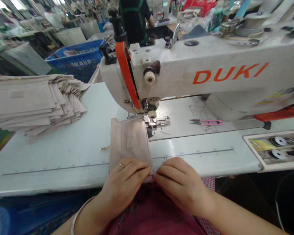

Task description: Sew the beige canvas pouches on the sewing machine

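Observation:
A beige fabric piece (129, 140) with a small label lies on the white sewing table (63, 153), its far end under the presser foot (155, 122) of the white DUKI sewing machine (210, 75). My left hand (123, 181), with a ring on one finger, rests on the piece's near end and pinches its right corner. My right hand (180, 179) pinches the same near edge from the right, fingertips meeting those of the left at the table's front edge.
A tall stack of beige fabric pieces (31, 104) sits at the left of the table. Pink thread snips (207, 122) lie right of the needle. A tray with bobbins (276, 148) is at the right. A blue crate (75, 60) and a person stand behind.

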### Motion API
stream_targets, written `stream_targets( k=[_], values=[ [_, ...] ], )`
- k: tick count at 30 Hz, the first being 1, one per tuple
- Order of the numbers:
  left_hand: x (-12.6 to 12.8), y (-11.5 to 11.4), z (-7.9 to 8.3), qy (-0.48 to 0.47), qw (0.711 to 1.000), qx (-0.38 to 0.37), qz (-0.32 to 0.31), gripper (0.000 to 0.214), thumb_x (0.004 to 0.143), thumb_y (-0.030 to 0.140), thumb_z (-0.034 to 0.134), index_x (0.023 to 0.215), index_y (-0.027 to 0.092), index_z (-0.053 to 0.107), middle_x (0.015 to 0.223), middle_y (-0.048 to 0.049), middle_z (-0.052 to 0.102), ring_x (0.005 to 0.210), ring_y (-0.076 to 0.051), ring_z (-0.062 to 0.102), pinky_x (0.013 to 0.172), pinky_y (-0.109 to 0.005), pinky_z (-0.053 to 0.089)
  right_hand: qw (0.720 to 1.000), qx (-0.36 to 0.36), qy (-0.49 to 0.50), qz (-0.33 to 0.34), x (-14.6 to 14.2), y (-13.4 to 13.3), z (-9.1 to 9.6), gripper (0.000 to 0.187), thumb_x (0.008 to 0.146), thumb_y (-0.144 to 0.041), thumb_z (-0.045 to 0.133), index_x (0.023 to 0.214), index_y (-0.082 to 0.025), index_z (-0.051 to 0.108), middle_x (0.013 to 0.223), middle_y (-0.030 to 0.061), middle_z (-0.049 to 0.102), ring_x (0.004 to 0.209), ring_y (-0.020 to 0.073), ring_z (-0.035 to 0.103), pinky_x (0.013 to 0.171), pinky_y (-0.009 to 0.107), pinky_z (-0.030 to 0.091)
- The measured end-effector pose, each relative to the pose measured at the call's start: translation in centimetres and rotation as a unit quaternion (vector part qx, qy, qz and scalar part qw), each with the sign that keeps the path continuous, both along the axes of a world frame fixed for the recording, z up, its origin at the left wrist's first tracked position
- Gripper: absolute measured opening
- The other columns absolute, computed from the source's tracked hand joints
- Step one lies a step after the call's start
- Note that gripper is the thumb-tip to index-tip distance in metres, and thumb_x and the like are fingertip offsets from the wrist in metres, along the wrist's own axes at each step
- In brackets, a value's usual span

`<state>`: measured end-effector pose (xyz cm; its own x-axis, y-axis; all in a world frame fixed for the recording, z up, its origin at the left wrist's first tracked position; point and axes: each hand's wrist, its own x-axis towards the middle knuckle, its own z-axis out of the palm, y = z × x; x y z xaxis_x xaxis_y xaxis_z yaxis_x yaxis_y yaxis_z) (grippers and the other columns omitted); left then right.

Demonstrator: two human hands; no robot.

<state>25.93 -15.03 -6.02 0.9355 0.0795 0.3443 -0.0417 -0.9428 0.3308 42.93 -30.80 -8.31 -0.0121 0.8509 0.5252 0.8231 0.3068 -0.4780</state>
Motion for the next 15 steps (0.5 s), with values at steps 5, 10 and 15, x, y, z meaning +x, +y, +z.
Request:
stream_targets(
  k=[5,10,15],
  values=[
    [0.11,-0.42,-0.32,-0.036,0.999,-0.027,0.018,0.02,0.094,0.007,0.057,0.11,0.015,0.066,0.102,-0.0056,0.064,0.094,-0.017,0.056,0.088,-0.031,0.05,1.0,0.001,-0.003,0.0,-0.06,0.13,0.01,0.018,0.093,-0.01,0.055,0.107,-0.012,0.067,0.09,0.0071,0.069,0.086,0.021,0.056,0.075,0.037,0.048],
    [0.27,-0.59,-0.31,-0.018,0.999,-0.025,-0.013,0.022,0.096,0.005,0.051,0.112,0.012,0.064,0.106,-0.0073,0.065,0.097,-0.018,0.055,0.092,-0.035,0.048,1.0,-0.007,-0.002,0.0,-0.01,0.11,0.1,0.017,0.094,-0.011,0.054,0.105,-0.013,0.067,0.09,0.007,0.069,0.085,0.0211,0.057,0.075,0.037,0.049],
    [-0.29,0.25,-0.06,0.01,0.999,-0.021,-0.047,0.023,0.096,0.006,0.052,0.116,0.012,0.063,0.112,-0.0075,0.065,0.1,-0.018,0.056,0.093,-0.035,0.049,1.0,-0.014,0.016,-0.012,-0.27,0.42,0.56,0.019,0.094,-0.01,0.054,0.108,-0.013,0.066,0.106,0.008,0.071,0.096,0.0208,0.06,0.082,0.035,0.049]
  ],
)
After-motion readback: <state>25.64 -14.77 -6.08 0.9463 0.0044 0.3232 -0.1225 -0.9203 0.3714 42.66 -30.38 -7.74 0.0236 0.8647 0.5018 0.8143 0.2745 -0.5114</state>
